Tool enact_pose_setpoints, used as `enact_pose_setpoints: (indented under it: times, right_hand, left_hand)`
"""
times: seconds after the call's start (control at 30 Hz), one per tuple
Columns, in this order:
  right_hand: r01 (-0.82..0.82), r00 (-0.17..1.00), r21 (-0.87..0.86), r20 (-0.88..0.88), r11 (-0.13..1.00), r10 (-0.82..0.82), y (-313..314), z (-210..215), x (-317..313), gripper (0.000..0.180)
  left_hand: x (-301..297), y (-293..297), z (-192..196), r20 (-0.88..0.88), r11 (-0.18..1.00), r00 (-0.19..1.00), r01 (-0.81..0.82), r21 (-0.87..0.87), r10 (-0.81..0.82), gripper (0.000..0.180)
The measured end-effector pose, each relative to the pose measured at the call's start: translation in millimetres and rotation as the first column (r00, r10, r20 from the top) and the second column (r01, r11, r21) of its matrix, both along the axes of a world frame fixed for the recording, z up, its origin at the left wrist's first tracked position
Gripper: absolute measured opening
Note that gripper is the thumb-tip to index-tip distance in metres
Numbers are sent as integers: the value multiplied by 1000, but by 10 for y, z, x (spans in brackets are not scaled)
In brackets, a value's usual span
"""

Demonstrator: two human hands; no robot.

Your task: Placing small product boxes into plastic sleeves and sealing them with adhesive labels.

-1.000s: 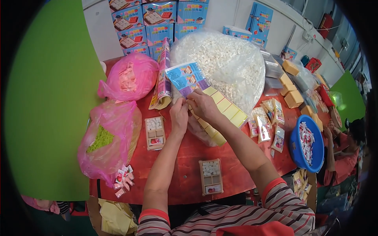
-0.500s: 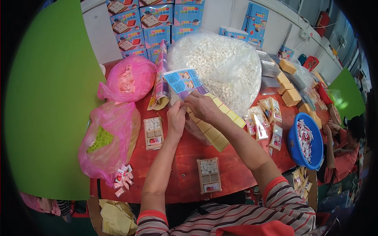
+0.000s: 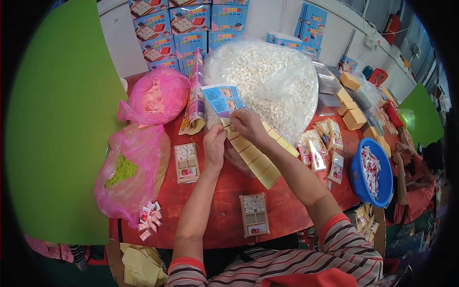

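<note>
Carefully: your left hand and right hand both pinch the yellow folded strip at counter centre, grips clamped on its top end. Its tail trails toward five o'clock, so a hard tug could tear it or drag it against the big clear bag at twelve.

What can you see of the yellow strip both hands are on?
The yellow strip is a long flat band of pale yellow rectangular panels joined end to end, card or paper by the look. It runs diagonally across the red table, from the hands toward the lower right, lying against the big clear bag of white pieces. Left hand and right hand pinch its upper end, beside a blue printed sheet.
</note>
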State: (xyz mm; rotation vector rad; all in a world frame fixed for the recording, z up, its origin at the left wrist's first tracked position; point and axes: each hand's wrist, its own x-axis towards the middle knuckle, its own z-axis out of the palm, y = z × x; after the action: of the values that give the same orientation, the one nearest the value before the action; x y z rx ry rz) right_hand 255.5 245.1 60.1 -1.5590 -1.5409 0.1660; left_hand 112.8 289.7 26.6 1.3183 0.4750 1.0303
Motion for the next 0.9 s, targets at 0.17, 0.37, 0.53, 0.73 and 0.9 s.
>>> enact_pose_setpoints:
  times: [0.17, 0.37, 0.53, 0.73, 0.9]
  right_hand:
    - [34, 482, 53, -876, 998, 30, 61, 70, 461, 16]
    - [272, 208, 364, -926, 891, 315, -380, 351, 1468, 14]
    - [380, 322, 531, -843, 757, 430, -1198, 684, 1799, 13]
    - [323, 709, 468, -696, 823, 117, -2235, 839, 1075, 17]
    - [526, 789, 284, -515, 802, -335, -2832, 378, 317, 16]
  left_hand:
    - [28, 151, -367, 26, 976, 997, -67, -207, 74, 8]
    - [228, 157, -594, 133, 828, 971, -93, -554, 198, 2]
    - [483, 125, -451, 205, 817, 923, -167, -552, 327, 4]
    - [429, -79, -34, -116, 976, 989, -117, -181, 97, 36]
    - [-69, -863, 211, -189, 933, 948, -193, 302, 257, 67]
